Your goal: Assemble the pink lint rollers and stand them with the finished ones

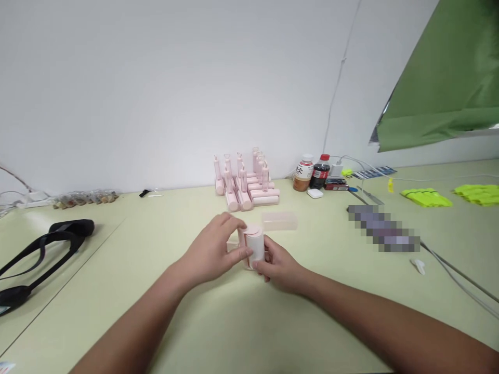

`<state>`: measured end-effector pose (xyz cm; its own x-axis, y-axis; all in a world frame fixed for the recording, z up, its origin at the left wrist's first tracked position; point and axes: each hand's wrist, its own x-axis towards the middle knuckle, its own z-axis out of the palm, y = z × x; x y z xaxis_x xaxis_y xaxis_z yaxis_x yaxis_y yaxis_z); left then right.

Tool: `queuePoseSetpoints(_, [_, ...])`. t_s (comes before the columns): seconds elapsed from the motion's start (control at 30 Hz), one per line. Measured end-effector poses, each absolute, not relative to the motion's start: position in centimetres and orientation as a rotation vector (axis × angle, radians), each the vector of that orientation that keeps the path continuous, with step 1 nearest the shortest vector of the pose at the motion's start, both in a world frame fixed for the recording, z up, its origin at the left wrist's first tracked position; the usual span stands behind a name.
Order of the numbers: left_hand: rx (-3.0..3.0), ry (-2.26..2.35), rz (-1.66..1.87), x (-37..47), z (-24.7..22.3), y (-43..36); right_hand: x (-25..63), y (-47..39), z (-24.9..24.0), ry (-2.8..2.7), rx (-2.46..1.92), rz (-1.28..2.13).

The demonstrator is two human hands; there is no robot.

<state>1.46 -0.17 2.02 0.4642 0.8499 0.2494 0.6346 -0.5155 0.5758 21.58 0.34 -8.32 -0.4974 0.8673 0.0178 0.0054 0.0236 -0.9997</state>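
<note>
A pale pink and white cylinder (256, 247) stands upright between my hands, near the middle of the table. My left hand (218, 249) grips its upper left side, thumb on the front and fingertips at the top edge. Around its lower right side are the fingers of my right hand (281, 265), with the thumb on the front. Just behind the cylinder, a translucent pink box-shaped piece (279, 221) lies on the table. Farther back, several pink cylinders (244, 199) lie in rows with slim upright clear pink tubes (265, 177) among them.
Right of the rows stand a white-capped bottle (303, 173) and a dark red-capped bottle (320, 171). A blurred object (384, 228), cables and yellow cloths (426, 197) lie at the right. A black strapped object (47, 249) is at the left.
</note>
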Motion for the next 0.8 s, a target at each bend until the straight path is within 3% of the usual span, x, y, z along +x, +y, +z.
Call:
queuePoseSetpoints(0.13, [2.457, 1.015, 0.441, 2.4, 4.1, 1.9, 21.6, 0.2, -8.8, -1.649, -0.852, 1.511])
queuePoseSetpoints(0.37, [2.332, 1.008, 0.068, 3.4, 5.4, 4.2, 22.1, 0.0, -8.0, -1.845, -1.054, 1.295])
queuePoseSetpoints(0.8, [2.202, 0.872, -0.048, 2.4, 8.2, 5.1, 21.5, -0.4, -5.8, -1.863, -1.016, 1.207])
